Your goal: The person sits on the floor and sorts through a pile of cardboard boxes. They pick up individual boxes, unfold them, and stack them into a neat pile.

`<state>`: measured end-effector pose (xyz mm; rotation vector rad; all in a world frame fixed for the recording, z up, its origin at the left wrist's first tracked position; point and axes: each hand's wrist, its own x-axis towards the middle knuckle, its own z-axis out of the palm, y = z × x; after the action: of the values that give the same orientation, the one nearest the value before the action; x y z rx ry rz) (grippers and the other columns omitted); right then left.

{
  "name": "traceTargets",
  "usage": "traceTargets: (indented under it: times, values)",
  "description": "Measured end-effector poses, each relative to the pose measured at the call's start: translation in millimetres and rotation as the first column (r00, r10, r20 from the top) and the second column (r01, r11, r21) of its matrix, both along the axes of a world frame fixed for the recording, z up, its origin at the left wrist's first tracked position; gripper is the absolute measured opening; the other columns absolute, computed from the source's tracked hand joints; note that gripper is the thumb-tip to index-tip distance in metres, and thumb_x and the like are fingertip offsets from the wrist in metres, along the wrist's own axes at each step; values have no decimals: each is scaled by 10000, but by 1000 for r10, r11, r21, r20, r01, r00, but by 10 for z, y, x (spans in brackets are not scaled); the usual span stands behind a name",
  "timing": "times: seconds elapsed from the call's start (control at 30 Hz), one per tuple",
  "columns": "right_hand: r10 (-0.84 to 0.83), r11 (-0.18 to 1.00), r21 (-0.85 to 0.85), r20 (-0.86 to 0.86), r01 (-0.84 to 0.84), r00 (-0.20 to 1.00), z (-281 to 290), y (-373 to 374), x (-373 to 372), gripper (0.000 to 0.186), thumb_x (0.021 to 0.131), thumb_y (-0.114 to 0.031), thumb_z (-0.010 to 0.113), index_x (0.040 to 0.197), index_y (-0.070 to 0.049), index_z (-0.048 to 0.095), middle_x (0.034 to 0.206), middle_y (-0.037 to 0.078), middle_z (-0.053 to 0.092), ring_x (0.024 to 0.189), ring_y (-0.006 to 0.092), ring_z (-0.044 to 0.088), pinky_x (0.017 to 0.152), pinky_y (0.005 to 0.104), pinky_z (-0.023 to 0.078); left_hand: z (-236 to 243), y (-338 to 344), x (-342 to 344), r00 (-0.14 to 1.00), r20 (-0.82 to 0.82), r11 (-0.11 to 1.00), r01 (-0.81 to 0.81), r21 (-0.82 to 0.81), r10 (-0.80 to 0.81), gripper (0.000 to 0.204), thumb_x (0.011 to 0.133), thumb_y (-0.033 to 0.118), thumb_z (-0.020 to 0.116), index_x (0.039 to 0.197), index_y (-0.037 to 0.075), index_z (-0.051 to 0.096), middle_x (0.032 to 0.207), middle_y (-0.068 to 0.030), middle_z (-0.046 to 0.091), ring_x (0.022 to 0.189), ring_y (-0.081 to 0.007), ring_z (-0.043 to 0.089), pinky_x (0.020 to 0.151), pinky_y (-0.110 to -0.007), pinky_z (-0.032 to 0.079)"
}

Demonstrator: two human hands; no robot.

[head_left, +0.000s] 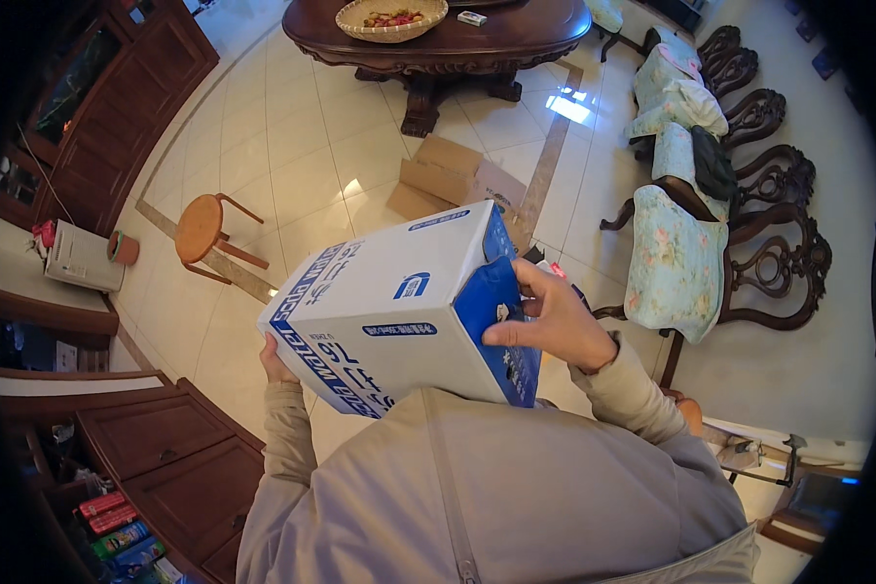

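Observation:
A large white and blue cardboard carton (pixel 380 292) is held up in front of my body, tilted, with its near edge against my jacket. My left hand (pixel 277 360) grips its left end, the fingers partly hidden by the carton. At the right end, my right hand (pixel 555 316) curls around the blue end panel (pixel 501 307). The fingers are at the panel's upper edge and the thumb lies across its face, beside a small torn spot. What is inside the carton cannot be seen.
An opened brown cardboard box (pixel 448 175) lies on the tiled floor ahead. A wooden stool (pixel 201 229) stands to the left. Farther off is a dark carved table (pixel 496 39) bearing a woven basket (pixel 392 34). Chairs with floral covers (pixel 676 263) line the right wall; cabinets (pixel 165 448) flank the left.

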<state>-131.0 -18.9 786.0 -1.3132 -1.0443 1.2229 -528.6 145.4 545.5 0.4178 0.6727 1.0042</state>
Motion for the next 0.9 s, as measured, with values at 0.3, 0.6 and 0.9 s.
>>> traceTargets:
  times: [0.3, 0.6, 0.9]
  values:
    - [116, 991, -73, 49, -112, 992, -162, 141, 116, 404, 721, -243, 787, 969, -8, 570, 830, 12, 570, 754, 70, 493, 677, 237, 420, 8, 141, 59, 996, 36, 994, 81, 79, -84, 560, 936, 426, 430, 1323, 23, 405, 1303, -146, 500, 1177, -323, 488, 1006, -463, 379]
    - [245, 967, 62, 34, -247, 969, -1354, 359, -388, 184, 846, -163, 651, 838, -19, 536, 760, 6, 479, 754, 86, 480, 660, 252, 409, 394, 531, 202, 555, -775, 891, 126, 437, 302, 454, 961, 331, 424, 1247, -11, 509, 1235, -90, 557, 1149, -196, 495, 998, -320, 340]
    - [414, 904, 38, 162, -425, 896, -1518, 108, -806, 192, 842, -188, 646, 877, -27, 547, 800, 65, 534, 738, 147, 523, 665, 274, 424, 793, 110, 1364, 540, -729, 575, 781, 246, -421, 354, 934, 250, 476, 1143, -14, 587, 1118, -93, 621, 1048, -178, 559, 891, -289, 444]
